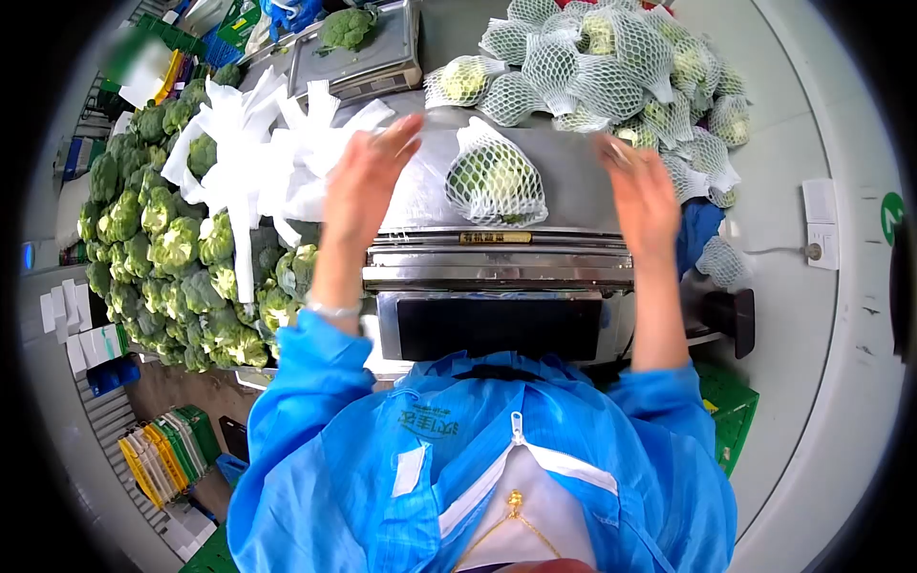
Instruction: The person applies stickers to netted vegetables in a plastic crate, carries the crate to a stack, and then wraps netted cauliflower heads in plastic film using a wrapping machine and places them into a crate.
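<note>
A broccoli head in a white foam net [497, 177] lies on the metal worktop [578, 186] between my two hands, touched by neither. My left hand [368, 177] is raised to its left, fingers stretched out, beside a bunch of white strips [244, 143] that look like plastic or foam packing. On the other side, my right hand [638, 191] is up with its fingers extended, near a heap of netted broccoli heads [611, 62]. Both hands are slightly blurred, and I see nothing held in either.
Bare broccoli heads [177, 244] are piled at the left. A scale [392, 57] at the back carries one broccoli head [347, 29]. Close to my body is a metal machine edge [497, 272] with a dark panel [497, 328]. A green crate [731, 415] stands low at the right.
</note>
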### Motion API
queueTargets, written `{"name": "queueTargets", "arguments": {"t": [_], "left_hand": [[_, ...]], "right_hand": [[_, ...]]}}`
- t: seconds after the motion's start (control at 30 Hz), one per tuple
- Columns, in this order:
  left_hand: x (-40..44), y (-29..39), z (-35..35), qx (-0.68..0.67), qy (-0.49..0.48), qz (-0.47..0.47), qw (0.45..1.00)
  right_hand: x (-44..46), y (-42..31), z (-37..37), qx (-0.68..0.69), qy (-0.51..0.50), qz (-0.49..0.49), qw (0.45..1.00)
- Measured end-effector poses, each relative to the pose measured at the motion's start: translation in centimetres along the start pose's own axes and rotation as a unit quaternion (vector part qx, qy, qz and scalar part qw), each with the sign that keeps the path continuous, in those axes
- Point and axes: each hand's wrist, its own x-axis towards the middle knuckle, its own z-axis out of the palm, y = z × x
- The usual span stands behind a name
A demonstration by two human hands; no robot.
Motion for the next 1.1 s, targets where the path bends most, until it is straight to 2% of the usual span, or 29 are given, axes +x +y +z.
{"name": "queueTargets", "arguments": {"t": [0.03,0.07,0.1,0.13,0.17,0.2,0.23,0.27,0.3,0.33,0.37,0.4,0.5,0.6,0.63,0.67,0.73,0.77,0.87,0.93,1.0,1.07,1.1], "left_hand": [[1.9,-4.5,-3.0,0.164,0.062,-0.016,0.984],[2.5,-7.0,-3.1,0.309,0.079,-0.025,0.948],[2.0,-10.4,-3.6,0.434,0.085,0.005,0.897],[2.4,-12.6,-4.2,0.39,0.068,-0.1,0.913],[2.4,-13.8,-5.4,0.341,0.054,-0.103,0.933],[2.4,-12.5,-4.7,0.342,0.035,-0.126,0.931],[2.3,-9.7,-3.1,0.292,0.007,-0.186,0.938],[1.2,-9.0,-2.8,0.26,-0.037,-0.2,0.944],[0.1,-8.4,-2.5,0.226,-0.08,-0.215,0.947],[-0.5,-9.0,-3.1,0.216,-0.145,-0.174,0.95],[-1.1,-7.8,-2.7,0.371,-0.208,-0.161,0.891],[-1.6,-7.5,-1.9,0.435,-0.206,-0.09,0.872],[-1.5,-7.0,-1.3,0.444,-0.16,-0.095,0.877],[-3.8,-4.7,0.2,0.387,-0.137,-0.221,0.885],[-5.2,-3.4,1.0,0.365,-0.141,-0.284,0.875],[-9.2,-4.8,-0.7,0.307,-0.149,-0.344,0.875],[-11.3,-0.7,3.1,0.105,-0.08,-0.516,0.846],[-12.5,-1.0,3.0,0.095,-0.078,-0.559,0.82],[-16.0,-3.0,2.1,0.031,-0.058,-0.664,0.745],[-18.6,-4.9,0.5,-0.018,-0.021,-0.65,0.76],[-21.1,-4.8,-0.2,-0.096,0.017,-0.594,0.799],[-24.2,-5.6,-1.5,0.092,-0.072,-0.524,0.843],[-25.5,-6.0,-1.5,0.12,-0.001,-0.485,0.866]], "right_hand": [[2.0,3.0,-0.2,-0.124,-0.039,-0.066,0.989],[3.1,5.7,-0.9,-0.336,-0.025,0.039,0.941],[3.9,10.6,-1.9,-0.416,-0.068,0.035,0.906],[3.5,13.1,-1.7,-0.431,-0.099,0.093,0.892],[2.5,14.2,-1.5,-0.4,-0.108,0.037,0.91],[2.4,12.8,-1.1,-0.387,-0.143,0.104,0.905],[2.1,12.1,-1.1,-0.322,-0.162,0.122,0.925],[0.8,11.6,-1.4,-0.256,-0.181,0.148,0.938],[-0.3,11.6,-2.4,-0.277,-0.223,0.148,0.923],[-1.0,11.8,-3.1,-0.299,-0.262,0.144,0.906],[-1.6,9.8,-1.9,-0.374,-0.275,0.13,0.876],[-1.5,9.9,-1.6,-0.363,-0.271,0.128,0.882],[-2.5,8.6,-0.3,-0.343,-0.236,0.141,0.898],[-3.6,2.7,1.9,-0.382,-0.26,0.239,0.854],[-5.3,2.7,1.2,-0.393,-0.277,0.22,0.849],[-8.4,1.3,1.2,-0.393,-0.339,0.18,0.836],[-11.2,-1.2,1.9,-0.195,-0.305,0.354,0.862],[-13.0,-1.0,1.4,-0.147,-0.269,0.404,0.862],[-16.4,1.0,-0.2,-0.137,-0.22,0.499,0.827],[-19.4,3.0,-0.9,-0.12,-0.137,0.482,0.857],[-21.7,3.8,-1.4,-0.167,-0.087,0.448,0.874],[-23.6,4.6,-2.2,-0.153,-0.039,0.419,0.894],[-24.7,5.3,-2.6,-0.145,-0.015,0.407,0.902]]}}
